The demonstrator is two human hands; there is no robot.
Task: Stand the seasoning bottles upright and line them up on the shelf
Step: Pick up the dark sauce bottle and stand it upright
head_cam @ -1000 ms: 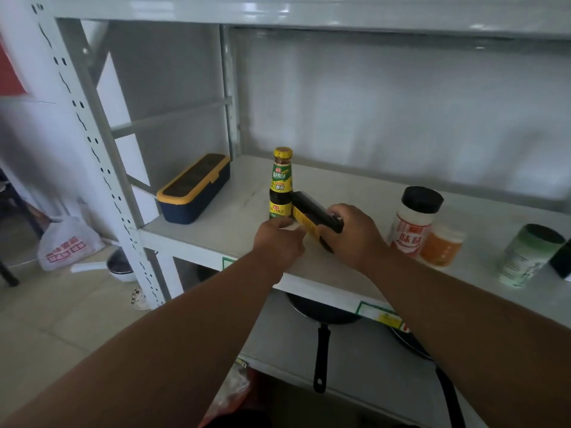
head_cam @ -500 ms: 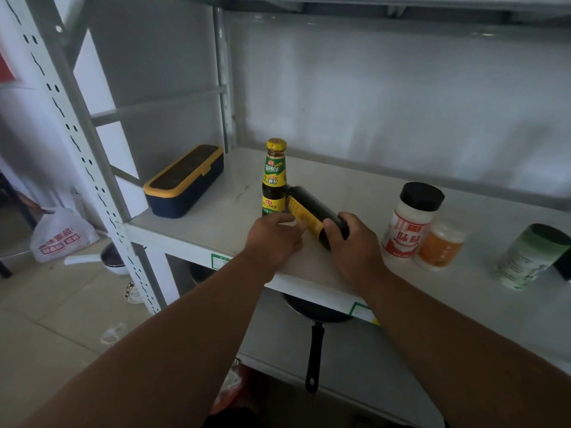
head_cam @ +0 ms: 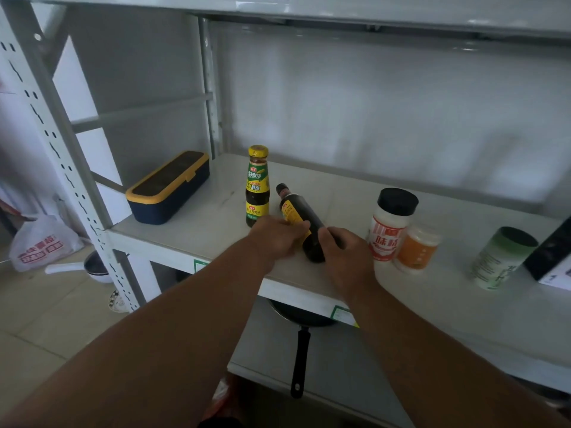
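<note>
While both arms reach in over the shelf (head_cam: 197,233), the left hand (head_cam: 275,237) and right hand (head_cam: 346,257) curl their fingers round the dark sauce bottle (head_cam: 301,220), which leans with its cap tipped toward the back. It looks mid-way through being stood up; next its base needs settling flat beside the upright yellow-capped bottle (head_cam: 257,186) just behind. Farther right stand the white jar (head_cam: 391,223) and the orange jar (head_cam: 417,248).

dark bottle (head_cam: 301,223) | raised steeper, cap up | both hands gripping
</note>
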